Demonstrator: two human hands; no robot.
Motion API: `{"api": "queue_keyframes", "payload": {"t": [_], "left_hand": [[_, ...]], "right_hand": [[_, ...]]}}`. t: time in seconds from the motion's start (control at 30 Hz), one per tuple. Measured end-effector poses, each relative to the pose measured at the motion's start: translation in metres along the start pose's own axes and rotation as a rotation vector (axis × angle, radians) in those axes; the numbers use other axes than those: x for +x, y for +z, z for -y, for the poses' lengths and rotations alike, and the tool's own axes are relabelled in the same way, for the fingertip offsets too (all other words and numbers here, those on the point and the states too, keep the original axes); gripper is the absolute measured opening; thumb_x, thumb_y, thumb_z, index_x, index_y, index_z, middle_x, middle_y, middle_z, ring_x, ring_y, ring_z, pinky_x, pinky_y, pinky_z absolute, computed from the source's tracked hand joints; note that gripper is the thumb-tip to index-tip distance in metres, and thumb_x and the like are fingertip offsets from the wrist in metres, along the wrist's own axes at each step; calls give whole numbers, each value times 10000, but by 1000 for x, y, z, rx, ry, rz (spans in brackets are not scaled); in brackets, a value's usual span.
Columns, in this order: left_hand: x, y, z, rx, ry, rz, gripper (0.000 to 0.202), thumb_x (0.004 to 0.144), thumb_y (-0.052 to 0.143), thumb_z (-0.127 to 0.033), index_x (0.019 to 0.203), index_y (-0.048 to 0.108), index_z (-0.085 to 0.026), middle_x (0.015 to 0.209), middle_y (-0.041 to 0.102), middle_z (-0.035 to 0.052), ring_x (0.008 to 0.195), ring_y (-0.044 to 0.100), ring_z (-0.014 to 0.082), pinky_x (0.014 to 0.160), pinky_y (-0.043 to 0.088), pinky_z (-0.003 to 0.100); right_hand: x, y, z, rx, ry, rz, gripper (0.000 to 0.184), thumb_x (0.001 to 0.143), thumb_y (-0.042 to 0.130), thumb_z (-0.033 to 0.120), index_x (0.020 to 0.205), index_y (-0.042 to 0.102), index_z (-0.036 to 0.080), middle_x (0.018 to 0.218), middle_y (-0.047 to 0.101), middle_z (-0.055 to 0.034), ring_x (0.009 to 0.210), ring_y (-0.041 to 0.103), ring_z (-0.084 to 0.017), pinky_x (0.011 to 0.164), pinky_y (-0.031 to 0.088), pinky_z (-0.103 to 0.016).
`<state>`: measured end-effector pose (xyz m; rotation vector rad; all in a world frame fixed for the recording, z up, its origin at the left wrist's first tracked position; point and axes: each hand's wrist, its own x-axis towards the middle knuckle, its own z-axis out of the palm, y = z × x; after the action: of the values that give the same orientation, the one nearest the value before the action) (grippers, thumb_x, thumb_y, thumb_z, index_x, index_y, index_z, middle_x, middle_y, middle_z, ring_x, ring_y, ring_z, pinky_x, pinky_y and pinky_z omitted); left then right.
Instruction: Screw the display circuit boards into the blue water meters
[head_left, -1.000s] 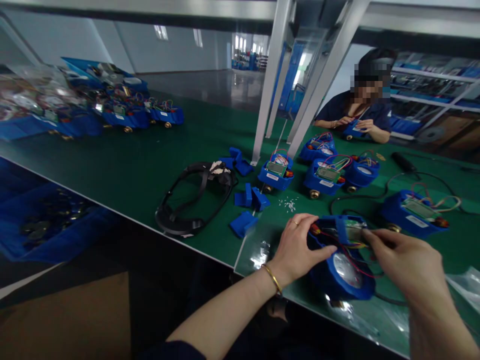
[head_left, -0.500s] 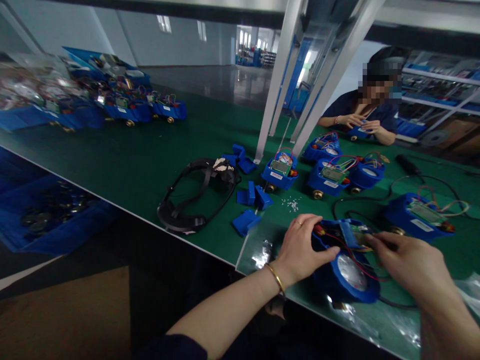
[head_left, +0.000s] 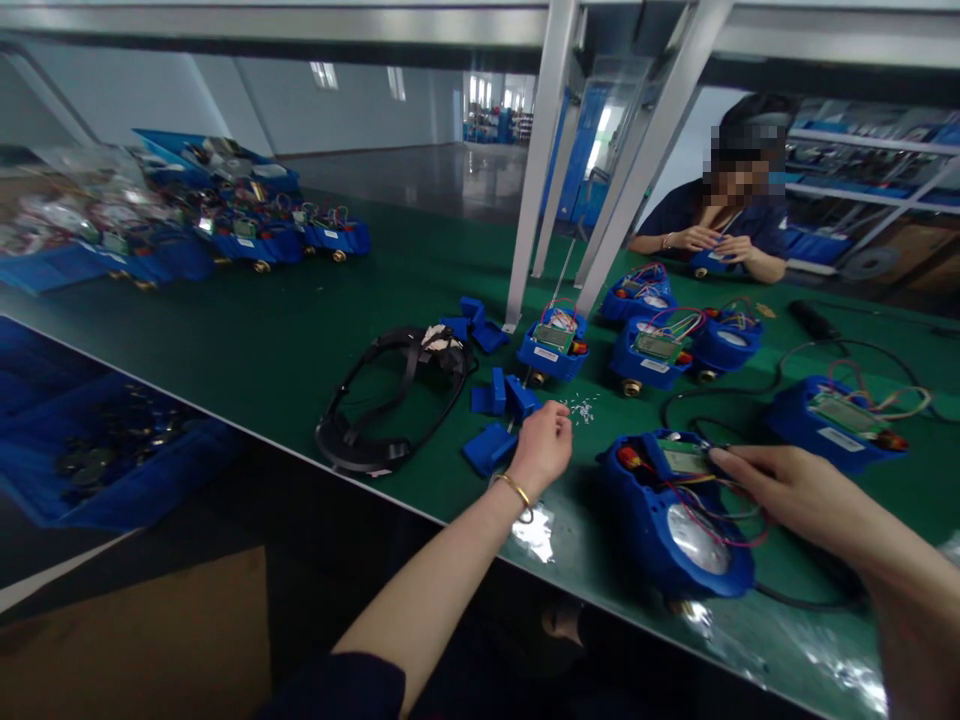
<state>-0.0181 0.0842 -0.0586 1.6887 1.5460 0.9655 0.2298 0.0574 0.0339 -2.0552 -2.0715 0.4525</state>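
Note:
My left hand [head_left: 541, 440] has its fingers curled, beside a scatter of tiny white pieces [head_left: 585, 410]; whatever is in its fingertips is hidden. Small blue plastic pieces [head_left: 489, 448] lie just left of it. My right hand [head_left: 784, 485] pinches the right edge of a small circuit board with a display [head_left: 686, 458]. That board sits at the back of a blue meter housing [head_left: 652, 540] near the table's front edge. Red, yellow and dark wires loop from it over the round clear-faced dial [head_left: 697, 538].
Several wired blue meters [head_left: 651, 350] stand behind, one more [head_left: 836, 420] to the right. A black head strap [head_left: 360, 440] lies left. Metal posts [head_left: 536, 170] rise mid-table. A co-worker [head_left: 720, 220] handles a blue meter opposite. A black cable [head_left: 667, 400] crosses the table.
My left hand has left the blue meter and moved left to the tiny white pieces, its fingers now curled. My right hand stays at the circuit board, whose display is now more exposed.

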Motion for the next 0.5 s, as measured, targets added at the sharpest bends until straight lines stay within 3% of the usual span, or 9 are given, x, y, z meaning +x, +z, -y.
{"api": "queue_keyframes", "payload": {"t": [0.1,0.3,0.43,0.5], "left_hand": [[17,3,4,143,20,21,128,815,593,-47,889,637,-143,929,697,98,927,662,206,881,509,333],[38,27,2,360,72,38,102,797,699,-158,891,659,-151,947,673,88,944,642,219,859,499,326],[47,36,5,459,132,66,65,851,661,-205,904,674,-169,955,664,63,919,640,182,845,498,285],[49,37,6,503,173,93,75,890,610,-197,891,681,-177,950,664,54,926,636,167,857,493,269]], "right_hand": [[-8,0,-3,256,114,142,721,636,406,865,702,629,183,597,571,-59,552,518,-215,542,417,-331],[-19,8,-38,598,212,-9,644,693,546,832,596,522,196,581,451,-19,521,430,-154,500,366,-294],[-23,18,-68,609,267,-37,615,719,512,818,629,527,209,586,447,-19,522,445,-165,486,369,-297],[-23,20,-82,444,279,-55,604,806,376,785,634,496,219,582,465,-31,525,479,-181,496,397,-305]]}}
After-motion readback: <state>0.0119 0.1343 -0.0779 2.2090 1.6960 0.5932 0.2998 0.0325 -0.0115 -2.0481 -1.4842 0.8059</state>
